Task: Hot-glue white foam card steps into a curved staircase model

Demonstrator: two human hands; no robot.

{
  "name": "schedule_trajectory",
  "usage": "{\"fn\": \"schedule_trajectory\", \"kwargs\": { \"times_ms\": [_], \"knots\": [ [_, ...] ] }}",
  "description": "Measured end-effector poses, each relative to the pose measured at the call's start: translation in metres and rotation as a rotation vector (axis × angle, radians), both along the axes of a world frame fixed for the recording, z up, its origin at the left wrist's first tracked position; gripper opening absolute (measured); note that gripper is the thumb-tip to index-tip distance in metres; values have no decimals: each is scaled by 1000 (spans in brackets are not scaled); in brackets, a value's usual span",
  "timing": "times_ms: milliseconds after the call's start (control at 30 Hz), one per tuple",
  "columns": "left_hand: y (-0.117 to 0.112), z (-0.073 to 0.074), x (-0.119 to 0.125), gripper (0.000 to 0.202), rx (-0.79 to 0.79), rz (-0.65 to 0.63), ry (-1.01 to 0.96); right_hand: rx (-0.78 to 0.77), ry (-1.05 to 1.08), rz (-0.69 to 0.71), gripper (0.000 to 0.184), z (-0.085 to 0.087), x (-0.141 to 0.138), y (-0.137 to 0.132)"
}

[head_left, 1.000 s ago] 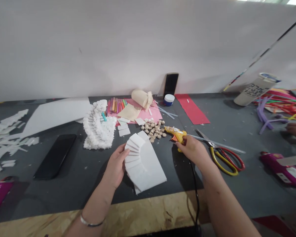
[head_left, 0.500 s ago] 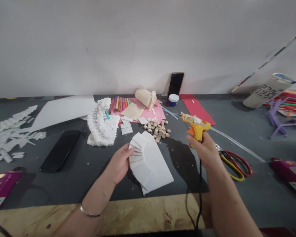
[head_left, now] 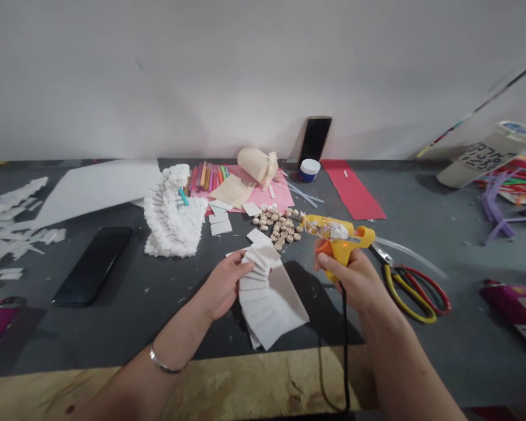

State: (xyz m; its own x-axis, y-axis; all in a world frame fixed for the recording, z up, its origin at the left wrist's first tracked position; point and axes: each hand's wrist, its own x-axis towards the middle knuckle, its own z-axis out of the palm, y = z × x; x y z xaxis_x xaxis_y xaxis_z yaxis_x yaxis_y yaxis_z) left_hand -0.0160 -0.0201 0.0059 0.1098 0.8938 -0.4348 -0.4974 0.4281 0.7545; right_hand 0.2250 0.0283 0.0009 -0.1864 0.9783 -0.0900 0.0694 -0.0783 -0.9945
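My left hand (head_left: 228, 282) pinches the left edge of a curved fan of overlapping white foam pieces (head_left: 256, 292). Under the fan lies a white sheet (head_left: 288, 286), partly covered by it. A yellow glue gun (head_left: 342, 240) is in my right hand (head_left: 357, 278), its nozzle pointing left above the fan's upper right. A finger rests by the orange trigger, and a black cord hangs from the handle. Small round beige pieces (head_left: 284, 234) lie in a heap just beyond the fan. White squares (head_left: 220, 223) sit behind it, to the left.
A white ruffled model (head_left: 175, 216) stands at left, near a black phone (head_left: 94, 266) and foam strips (head_left: 20, 245). Scissors (head_left: 414, 292) lie right of my right hand. Farther back are a blue jar (head_left: 309, 171), an upright phone (head_left: 316, 140) and red paper (head_left: 355, 190).
The fan has lifted and shifted over the white sheet with my left hand. My right hand has brought the glue gun left, its nozzle turned toward the fan.
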Motion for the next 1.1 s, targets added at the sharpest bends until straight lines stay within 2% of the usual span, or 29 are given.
{"fn": "schedule_trajectory", "kwargs": {
  "times_ms": [100, 267, 367, 500, 733, 1100],
  "knots": [
    [-2, -3, -2, 41, -6, -15, 1, 22, -29, 53, 28, -1, -1, -1],
    [-4, -7, -5, 46, -13, -46, -3, 1, 57, 222, 47, 5, 2, -5],
    [-5, -8, -5, 47, 18, -47, -8, -15, -65, 290, 53, 10, 2, -9],
    [-8, -6, -4, 45, 86, -51, 29, -6, -255, 291, 43, 16, 1, -15],
    [-13, 0, -8, 37, 176, -21, 151, 169, -283, 242, 32, 21, -3, -24],
    [-13, 3, -9, 36, 164, -9, 169, 222, -353, 231, 30, 12, -7, -25]
  ]
}}
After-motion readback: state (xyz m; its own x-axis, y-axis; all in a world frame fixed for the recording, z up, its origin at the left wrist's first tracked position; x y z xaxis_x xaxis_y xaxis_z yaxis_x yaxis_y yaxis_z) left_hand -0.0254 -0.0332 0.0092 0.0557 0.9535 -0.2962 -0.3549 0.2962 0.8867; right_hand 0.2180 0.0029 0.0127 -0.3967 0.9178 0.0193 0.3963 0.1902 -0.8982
